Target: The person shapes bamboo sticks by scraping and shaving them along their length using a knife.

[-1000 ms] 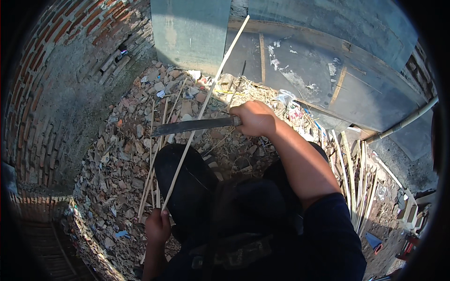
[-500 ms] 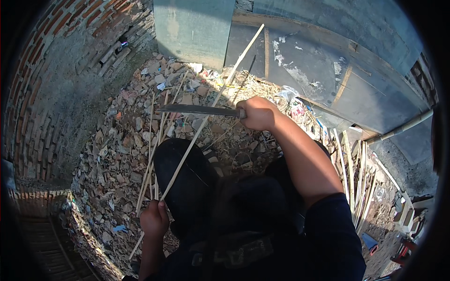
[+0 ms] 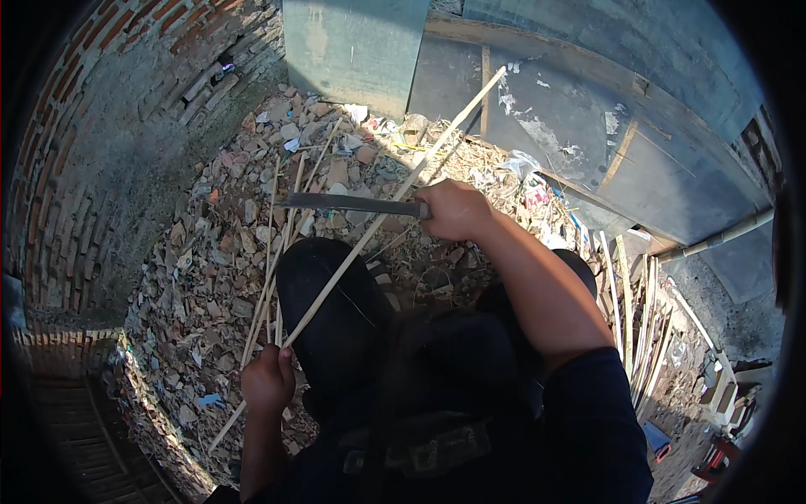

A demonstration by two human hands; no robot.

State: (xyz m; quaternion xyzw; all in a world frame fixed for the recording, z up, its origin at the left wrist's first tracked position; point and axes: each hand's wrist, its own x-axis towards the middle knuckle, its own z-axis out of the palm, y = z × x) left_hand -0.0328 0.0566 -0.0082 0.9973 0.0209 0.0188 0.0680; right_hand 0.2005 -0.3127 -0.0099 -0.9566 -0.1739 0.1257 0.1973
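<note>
A long pale strip, apparently split bamboo (image 3: 342, 270), slants from the lower left up to the far right, passing over my left knee. My left hand (image 3: 268, 380) is closed around its lower part, and a short tail sticks out below the fist. My right hand (image 3: 453, 210) grips the handle of a machete (image 3: 353, 203). The dark blade points left and lies across the strip, seeming to touch it; the exact contact is hard to make out. Beside my left knee several more strips (image 3: 270, 286) lie on the rubble.
Broken brick and litter (image 3: 210, 269) cover the ground. A brick wall (image 3: 92, 168) stands at left, blue-grey panels (image 3: 353, 55) at the back. More strips (image 3: 642, 328) lie at right, near a handsaw (image 3: 657, 440) with a blue blade and a red object (image 3: 720, 458).
The strip's far end has shifted right and down, while its tail reaches farther out at lower left. My left hand has risen slightly; the machete has moved a little left.
</note>
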